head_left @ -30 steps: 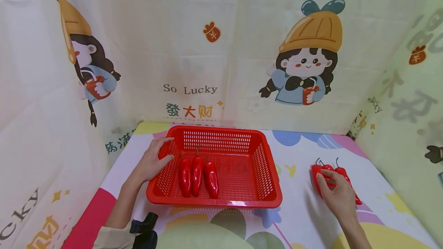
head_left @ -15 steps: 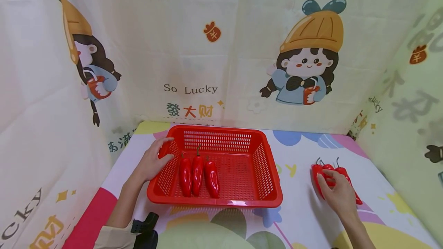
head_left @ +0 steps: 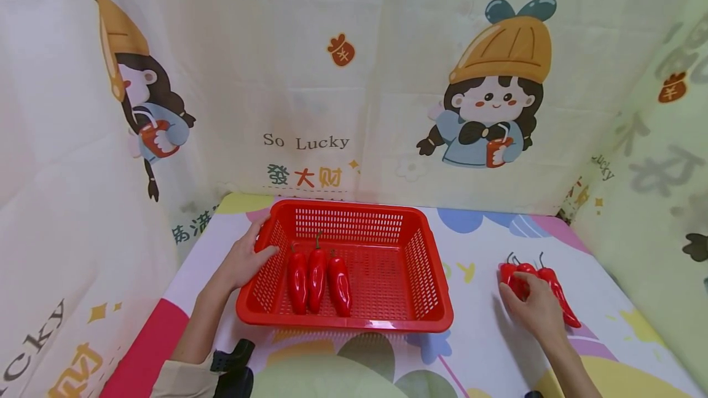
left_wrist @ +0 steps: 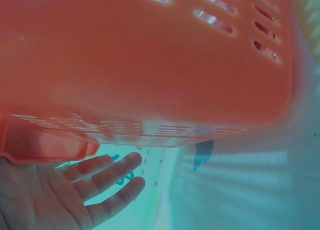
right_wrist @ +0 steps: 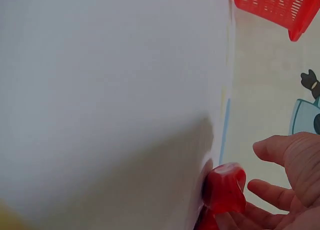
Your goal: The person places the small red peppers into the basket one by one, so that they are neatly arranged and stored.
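Observation:
My left hand (head_left: 242,263) is at the left rim of a red plastic basket (head_left: 387,324), its thumb over the rim. In the left wrist view, several fingers (left_wrist: 117,200) stretch straight outside the basket wall. Inside the basket's left half lie three shiny red chili peppers (head_left: 317,281) with green stems, side by side. My right hand (head_left: 536,309) is low over another group of red chili peppers (head_left: 558,293) to the right, partly hiding them. Thumb and forefinger stand apart above the left ones. In the right wrist view, a pepper (right_wrist: 225,187) is right at the fingers.
A patterned tabletop (head_left: 470,343) carries the basket and the loose peppers. Printed cloth (head_left: 387,109) hangs as walls at the back and both sides. A black wrist strap (head_left: 232,358) is on the left forearm.
My right hand has shifted slightly, its thumb moving left and its forefinger bending closer over the peppers. The left forefinger has slipped lower behind the rim. Basket and peppers look unmoved.

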A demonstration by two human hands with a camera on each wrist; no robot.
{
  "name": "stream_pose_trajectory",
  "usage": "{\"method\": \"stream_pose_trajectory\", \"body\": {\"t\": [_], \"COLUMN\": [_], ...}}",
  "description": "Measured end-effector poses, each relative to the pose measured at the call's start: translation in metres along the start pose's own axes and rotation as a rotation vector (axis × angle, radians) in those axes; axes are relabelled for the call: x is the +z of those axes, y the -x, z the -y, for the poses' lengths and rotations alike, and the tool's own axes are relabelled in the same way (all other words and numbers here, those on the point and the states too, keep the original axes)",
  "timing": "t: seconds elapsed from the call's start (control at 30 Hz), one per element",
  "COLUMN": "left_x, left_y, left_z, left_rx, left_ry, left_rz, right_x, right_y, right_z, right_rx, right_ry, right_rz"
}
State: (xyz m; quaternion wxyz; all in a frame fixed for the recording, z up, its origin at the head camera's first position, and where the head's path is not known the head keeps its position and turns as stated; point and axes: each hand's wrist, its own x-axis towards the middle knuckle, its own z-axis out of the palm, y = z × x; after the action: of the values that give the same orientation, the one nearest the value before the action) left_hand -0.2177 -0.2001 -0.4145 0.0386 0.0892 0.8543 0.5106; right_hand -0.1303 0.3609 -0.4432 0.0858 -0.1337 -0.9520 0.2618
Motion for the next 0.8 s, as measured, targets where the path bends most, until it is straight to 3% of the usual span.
{"method": "stream_pose_trajectory", "body": {"t": [0.8], "left_x": [0.0017], "left_y": [0.0021], "left_z": [-0.0009], "left_rx": [-0.003], "left_ry": [0.044], "left_rz": [0.003], "right_x": [0.0052], "right_y": [-0.0043], "right_z": [-0.0031], "right_rx": [-0.044], "right_ry": [0.017], "right_rz": [0.071]}}
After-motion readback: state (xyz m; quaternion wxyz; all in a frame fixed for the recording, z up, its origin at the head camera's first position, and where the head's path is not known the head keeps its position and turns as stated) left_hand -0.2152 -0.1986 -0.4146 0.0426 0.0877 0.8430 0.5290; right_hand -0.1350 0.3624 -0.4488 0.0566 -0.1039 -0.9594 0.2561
